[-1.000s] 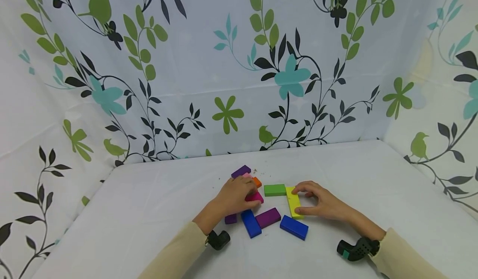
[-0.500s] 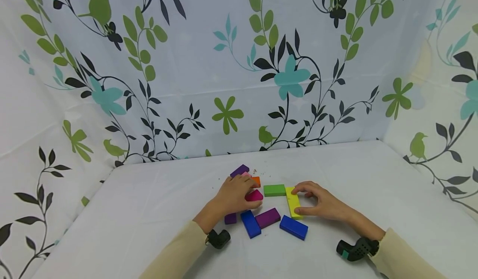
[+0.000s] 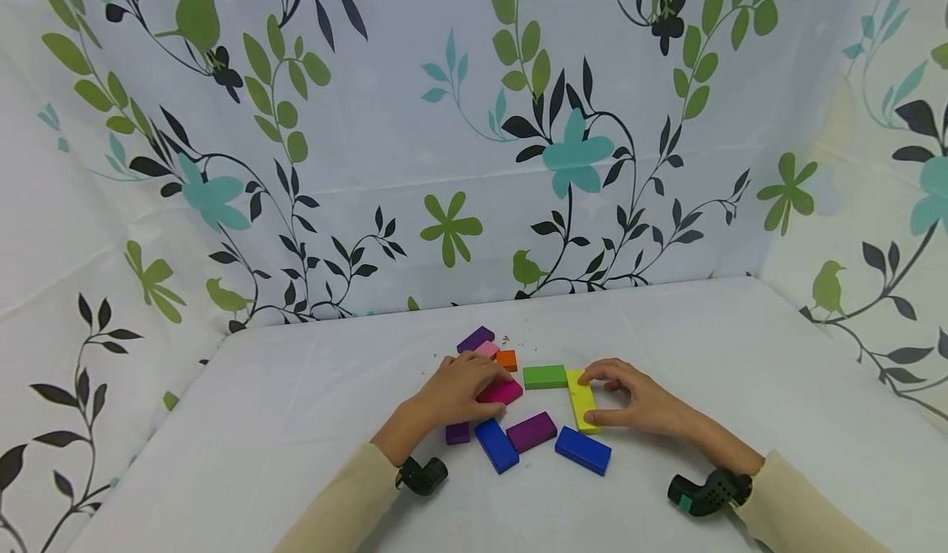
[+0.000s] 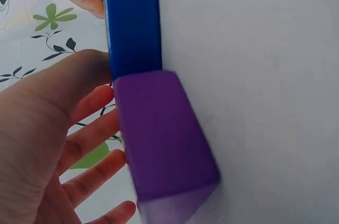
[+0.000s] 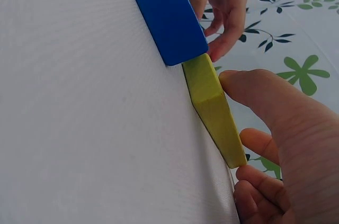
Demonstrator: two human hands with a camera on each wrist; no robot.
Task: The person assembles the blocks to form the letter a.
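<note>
In the head view my left hand (image 3: 461, 392) is over a magenta block (image 3: 502, 392), fingertips and thumb spread about it; contact is hard to tell. Left wrist view: its fingers look extended behind a purple block (image 4: 161, 134) and a blue block (image 4: 133, 23). My right hand (image 3: 638, 399) holds a yellow block (image 3: 582, 405) lying flat, with curved fingers at the far end and thumb near the near end. A green block (image 3: 544, 377) meets the yellow one's far end. A plum block (image 3: 532, 432) lies between two blue blocks, the right one (image 3: 583, 451) apart from it.
Behind the left hand lie an orange block (image 3: 507, 360), a pink block (image 3: 486, 350) and a dark purple block (image 3: 476, 339). Small crumbs dot the white tabletop (image 3: 296, 421) beside them. A patterned cloth (image 3: 370, 150) hangs at the back.
My left hand has drawn a little left, uncovering more of the magenta, orange and pink blocks. The magenta block has turned slightly and the left blue block has shifted slightly left. The right hand stays put.
</note>
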